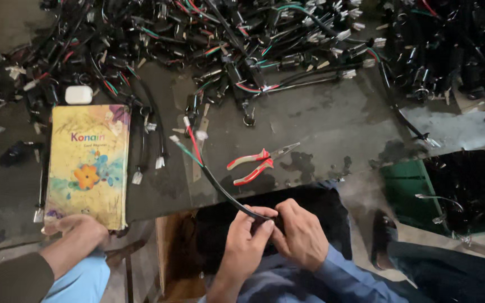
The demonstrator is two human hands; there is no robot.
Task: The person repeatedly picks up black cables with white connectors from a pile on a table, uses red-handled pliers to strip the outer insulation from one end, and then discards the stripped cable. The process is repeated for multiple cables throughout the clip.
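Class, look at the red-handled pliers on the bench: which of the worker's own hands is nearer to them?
Right. The right hand sits just below the pliers, gripping the black cable; the left hand holds the same cable slightly further left.

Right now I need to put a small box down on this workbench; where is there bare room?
Bare bench lies right of the red-handled pliers, up to the green bin and the lone black cable. A narrower strip runs between the notebook and the held cable. The back is crowded with the wire harness pile.
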